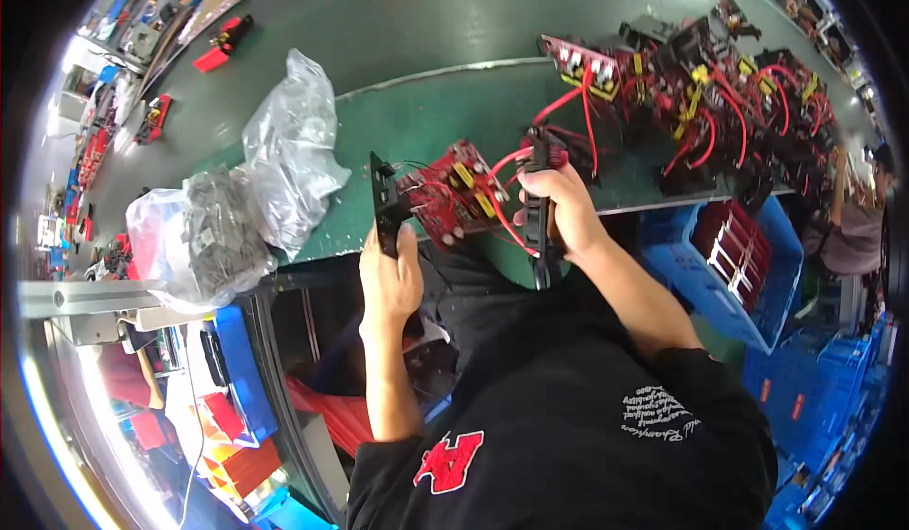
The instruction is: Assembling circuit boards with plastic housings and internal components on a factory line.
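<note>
My left hand [390, 279] is closed on the lower end of a black plastic panel [385, 194], which stands on edge. My right hand [565, 210] grips a long black plastic part [537, 232], its thumb across the upper portion. Between the two hands lies a red circuit board [445, 203] with yellow components, against the black panel. Red wires [500, 206] run from this board to the part in my right hand. The fingers of my left hand are partly hidden behind the panel.
Several wired red boards [710, 94] are heaped along the right of the green bench [402, 113]. Left, a clear plastic bag [298, 146] sits beside a bag of dark parts [225, 232]. A blue crate [782, 279] holds red boards. Another person [850, 232] is at far right.
</note>
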Demonstrator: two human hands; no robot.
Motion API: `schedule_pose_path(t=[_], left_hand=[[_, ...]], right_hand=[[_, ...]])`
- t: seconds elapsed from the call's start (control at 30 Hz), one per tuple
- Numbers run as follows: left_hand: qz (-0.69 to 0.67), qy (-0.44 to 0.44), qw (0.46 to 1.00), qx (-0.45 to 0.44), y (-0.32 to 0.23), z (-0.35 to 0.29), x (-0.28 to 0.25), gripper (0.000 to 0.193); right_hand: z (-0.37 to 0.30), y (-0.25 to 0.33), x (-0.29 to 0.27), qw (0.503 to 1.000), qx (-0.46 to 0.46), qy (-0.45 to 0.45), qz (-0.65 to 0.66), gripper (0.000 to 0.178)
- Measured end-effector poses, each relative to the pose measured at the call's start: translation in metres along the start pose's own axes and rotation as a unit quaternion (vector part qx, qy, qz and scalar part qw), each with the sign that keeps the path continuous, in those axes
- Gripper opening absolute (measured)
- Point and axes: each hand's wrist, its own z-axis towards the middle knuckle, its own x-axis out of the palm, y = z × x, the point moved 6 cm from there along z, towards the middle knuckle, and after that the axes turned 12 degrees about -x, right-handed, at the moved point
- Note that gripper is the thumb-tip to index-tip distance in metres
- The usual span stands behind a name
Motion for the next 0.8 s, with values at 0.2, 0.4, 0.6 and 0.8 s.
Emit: schedule_pose_path(t=[0.2, 0.4, 0.6, 0.8], left_hand=[[-0.042, 0.014, 0.999, -0.03, -0.001, -0.002, 0.007, 0.068], [-0.201, 0.015, 0.958, -0.206, 0.022, 0.059, -0.01, 0.049], [-0.124, 0.166, 0.978, -0.028, -0.041, 0.058, 0.045, 0.033], [0.158, 0.126, 0.978, 0.055, -0.007, 0.107, 0.026, 0.082]], right_hand=[[-0.052, -0.067, -0.031, 0.974, 0.089, -0.178, 0.103, 0.03], [-0.043, -0.08, -0.007, 0.976, 0.049, -0.157, 0.142, 0.031], [-0.039, -0.061, 0.012, 0.993, -0.059, -0.079, 0.06, 0.018], [-0.045, -0.072, 0.028, 0.99, -0.05, -0.101, 0.085, 0.032]])
